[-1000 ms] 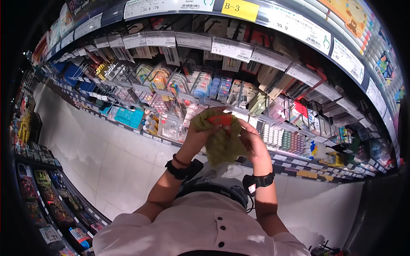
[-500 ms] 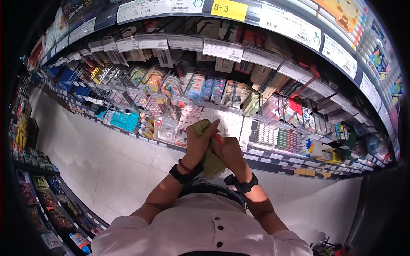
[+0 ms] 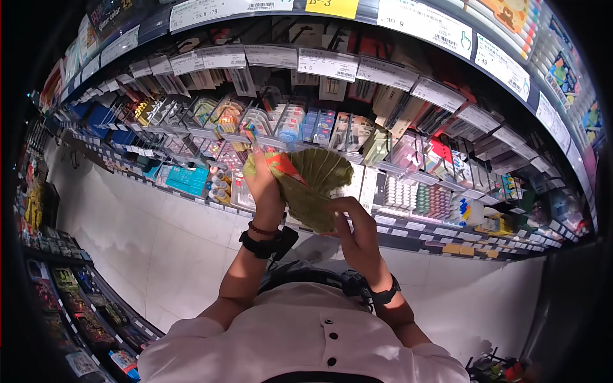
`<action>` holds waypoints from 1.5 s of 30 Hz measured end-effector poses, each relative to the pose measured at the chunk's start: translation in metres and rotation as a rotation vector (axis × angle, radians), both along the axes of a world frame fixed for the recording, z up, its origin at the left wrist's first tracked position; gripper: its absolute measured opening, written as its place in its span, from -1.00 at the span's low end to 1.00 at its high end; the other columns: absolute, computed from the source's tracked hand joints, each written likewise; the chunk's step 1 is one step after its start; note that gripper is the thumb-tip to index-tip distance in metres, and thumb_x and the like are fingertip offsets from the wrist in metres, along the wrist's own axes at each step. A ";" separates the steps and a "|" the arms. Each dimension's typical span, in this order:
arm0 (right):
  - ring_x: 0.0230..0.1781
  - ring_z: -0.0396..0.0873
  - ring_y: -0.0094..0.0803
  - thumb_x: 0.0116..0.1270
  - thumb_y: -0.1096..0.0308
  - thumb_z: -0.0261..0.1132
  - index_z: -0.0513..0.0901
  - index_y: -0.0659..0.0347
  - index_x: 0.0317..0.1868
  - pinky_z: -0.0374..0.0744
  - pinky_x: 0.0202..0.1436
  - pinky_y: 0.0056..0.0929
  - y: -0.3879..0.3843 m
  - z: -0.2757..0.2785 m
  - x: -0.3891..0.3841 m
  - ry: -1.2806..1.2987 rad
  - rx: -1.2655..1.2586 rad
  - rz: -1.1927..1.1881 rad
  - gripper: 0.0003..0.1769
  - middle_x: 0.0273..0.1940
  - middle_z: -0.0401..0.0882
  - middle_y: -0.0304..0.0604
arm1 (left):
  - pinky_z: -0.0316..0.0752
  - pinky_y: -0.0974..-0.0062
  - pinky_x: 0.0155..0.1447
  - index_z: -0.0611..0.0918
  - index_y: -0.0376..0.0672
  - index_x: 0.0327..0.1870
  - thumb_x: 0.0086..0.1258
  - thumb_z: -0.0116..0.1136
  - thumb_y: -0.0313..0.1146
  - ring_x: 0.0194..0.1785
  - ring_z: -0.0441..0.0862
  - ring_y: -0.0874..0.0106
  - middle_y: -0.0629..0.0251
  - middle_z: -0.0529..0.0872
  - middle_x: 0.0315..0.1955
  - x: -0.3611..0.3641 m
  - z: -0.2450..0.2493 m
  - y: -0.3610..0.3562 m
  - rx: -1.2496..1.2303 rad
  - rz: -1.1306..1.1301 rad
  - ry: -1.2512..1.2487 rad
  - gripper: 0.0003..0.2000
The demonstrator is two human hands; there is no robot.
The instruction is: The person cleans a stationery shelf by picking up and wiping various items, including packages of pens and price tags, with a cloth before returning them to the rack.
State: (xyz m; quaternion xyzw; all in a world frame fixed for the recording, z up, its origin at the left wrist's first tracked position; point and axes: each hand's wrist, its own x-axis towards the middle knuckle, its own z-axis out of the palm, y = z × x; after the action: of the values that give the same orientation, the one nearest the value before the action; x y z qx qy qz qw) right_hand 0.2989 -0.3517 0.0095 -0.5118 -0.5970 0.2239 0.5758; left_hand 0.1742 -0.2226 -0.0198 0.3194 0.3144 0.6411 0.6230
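Observation:
An olive-green cloth (image 3: 313, 195) is spread in front of my body, with folds that radiate like a fan at its upper right. My left hand (image 3: 265, 185) is closed around its left side. A flat orange-red piece (image 3: 286, 167) lies against the cloth beside my left fingers; part of it is hidden. At the cloth's lower right edge is my right hand (image 3: 361, 233), fingers bent and apart, fingertips overlapping the cloth in this view. Both wrists wear black bands.
A curved store shelf (image 3: 383, 76) with price tags and hanging packets spans the view ahead. Teal boxes (image 3: 186, 180) and small bottles (image 3: 401, 193) stand in its lower tier. Pale tiled floor (image 3: 172, 249) lies below, and another rack (image 3: 83, 306) stands at lower left.
The bunched cloth has been spread out into a fan shape. My left hand moved left and up; my right hand moved right, away from the left, and its fingers loosened.

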 end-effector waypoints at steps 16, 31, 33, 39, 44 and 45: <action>-0.20 0.39 -0.60 0.39 0.42 -0.08 0.42 0.39 -0.02 0.40 -0.13 -0.63 0.004 -0.062 0.013 0.364 -0.416 0.274 -0.73 -0.21 0.51 -0.23 | 0.48 0.42 -0.16 0.44 -0.32 -0.10 0.43 -0.32 -0.04 -0.26 0.57 0.36 0.18 0.58 -0.27 -0.018 -0.013 0.014 -0.165 0.068 -0.177 -0.55; -0.32 0.60 0.01 0.39 0.11 -0.09 0.25 0.38 0.08 0.67 -0.31 -0.17 0.046 -0.041 0.062 0.851 0.028 -0.028 -0.52 -0.13 0.51 0.12 | 0.40 0.32 0.09 0.39 -0.27 0.06 0.43 -0.33 -0.03 0.04 0.47 0.28 0.18 0.48 0.01 -0.137 0.022 0.061 -0.087 0.297 -0.123 -0.53; -0.33 0.60 0.00 0.39 0.11 -0.09 0.27 0.37 0.06 0.67 -0.30 -0.16 0.062 -0.032 0.057 0.881 0.040 -0.063 -0.53 -0.14 0.52 0.12 | 0.40 0.34 0.08 0.39 -0.25 0.06 0.42 -0.30 0.00 0.03 0.48 0.31 0.20 0.50 0.00 -0.148 0.015 0.069 -0.083 0.279 -0.139 -0.53; -0.36 0.61 -0.01 0.40 0.15 -0.12 0.27 0.38 0.04 0.68 -0.31 -0.20 0.087 -0.038 0.047 0.936 0.052 -0.100 -0.57 -0.17 0.53 0.12 | 0.44 0.36 0.02 0.41 -0.24 0.01 0.41 -0.29 0.01 -0.05 0.51 0.32 0.22 0.52 -0.06 -0.168 0.008 0.081 -0.159 0.303 -0.123 -0.53; -0.37 0.61 -0.04 0.41 0.15 -0.15 0.28 0.39 0.04 0.68 -0.34 -0.22 0.083 -0.037 0.030 0.931 0.015 -0.175 -0.57 -0.19 0.53 0.11 | 0.42 0.33 0.07 0.37 -0.27 0.05 0.42 -0.29 0.00 0.01 0.48 0.30 0.19 0.47 -0.01 -0.197 -0.007 0.078 -0.150 0.296 -0.111 -0.52; -0.38 0.62 -0.04 0.41 0.15 -0.15 0.28 0.39 0.03 0.68 -0.34 -0.23 0.083 -0.039 0.028 0.934 0.008 -0.171 -0.57 -0.19 0.53 0.11 | 0.41 0.33 0.08 0.36 -0.27 0.05 0.42 -0.30 0.00 0.01 0.48 0.30 0.19 0.47 -0.01 -0.201 -0.007 0.076 -0.167 0.305 -0.101 -0.52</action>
State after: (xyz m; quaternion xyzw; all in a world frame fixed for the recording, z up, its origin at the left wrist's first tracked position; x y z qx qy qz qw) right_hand 0.3269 -0.2683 -0.0297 -0.4013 -0.2309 0.3795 0.8010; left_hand -0.0268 -0.1466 -0.0266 0.1827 0.3794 0.7150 0.5581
